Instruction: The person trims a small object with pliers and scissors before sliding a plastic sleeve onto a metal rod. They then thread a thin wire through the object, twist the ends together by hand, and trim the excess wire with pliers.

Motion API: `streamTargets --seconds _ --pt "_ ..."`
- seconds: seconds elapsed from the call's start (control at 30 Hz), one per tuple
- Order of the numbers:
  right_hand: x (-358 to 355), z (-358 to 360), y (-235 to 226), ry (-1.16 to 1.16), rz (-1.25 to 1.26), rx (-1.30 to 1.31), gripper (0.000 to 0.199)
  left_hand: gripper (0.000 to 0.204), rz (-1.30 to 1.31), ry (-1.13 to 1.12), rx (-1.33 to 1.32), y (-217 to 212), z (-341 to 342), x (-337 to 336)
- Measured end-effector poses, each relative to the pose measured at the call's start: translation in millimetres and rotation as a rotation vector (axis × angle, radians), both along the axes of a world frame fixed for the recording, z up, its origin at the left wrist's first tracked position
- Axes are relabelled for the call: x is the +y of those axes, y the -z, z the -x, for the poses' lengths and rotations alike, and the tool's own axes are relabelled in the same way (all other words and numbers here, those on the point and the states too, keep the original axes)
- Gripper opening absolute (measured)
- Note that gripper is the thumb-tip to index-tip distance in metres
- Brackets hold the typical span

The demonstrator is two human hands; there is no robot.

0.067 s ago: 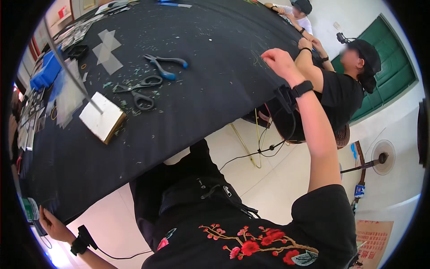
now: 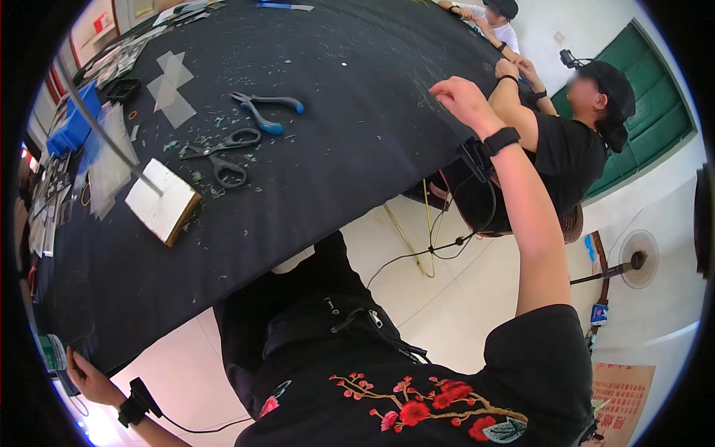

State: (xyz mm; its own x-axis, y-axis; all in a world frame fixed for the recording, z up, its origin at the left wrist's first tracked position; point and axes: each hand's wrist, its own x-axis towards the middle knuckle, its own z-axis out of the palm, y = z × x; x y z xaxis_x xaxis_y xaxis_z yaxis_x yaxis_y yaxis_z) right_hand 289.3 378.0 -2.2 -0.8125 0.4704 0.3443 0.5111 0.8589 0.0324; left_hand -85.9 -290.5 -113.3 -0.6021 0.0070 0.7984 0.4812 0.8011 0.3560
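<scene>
My right hand (image 2: 465, 104) is raised over the far right part of the black-covered table, its fingertips pinched together. Fine pale strands (image 2: 423, 93) show beside those fingertips; whether they are held or lie on the cloth I cannot tell. Far off at the lower left, my left hand (image 2: 92, 380) is at the table's edge with its fingers closed together. Right beside it is a green and white round object (image 2: 52, 352), partly cut off by the picture's rim. What the left fingers hold, if anything, is too small to make out.
Blue-handled pliers (image 2: 267, 112), dark scissors (image 2: 223, 153) and scattered green scraps lie on the black cloth (image 2: 328, 164). A metal rod rises from a white block (image 2: 160, 201). A blue bin (image 2: 74, 123) and plastic sheets are at left. A co-worker (image 2: 570, 141) sits close by my right arm.
The tools and block appear slightly further left in the picture. My right hand has shifted a little up and left; my left hand stays almost where it was.
</scene>
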Motion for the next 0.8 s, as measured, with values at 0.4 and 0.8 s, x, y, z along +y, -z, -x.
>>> streamTargets --seconds 0.4,0.8 --pt "24.8 17.6 16.2 -0.227 -0.083 -0.161 0.02 0.029 0.042 -0.137 -0.091 -0.9 1.8 -5.3" --pt "25.5 25.9 18.2 -0.247 -0.043 -0.247 0.005 0.032 0.008 -0.162 -0.11 2.7 5.6 -9.7"
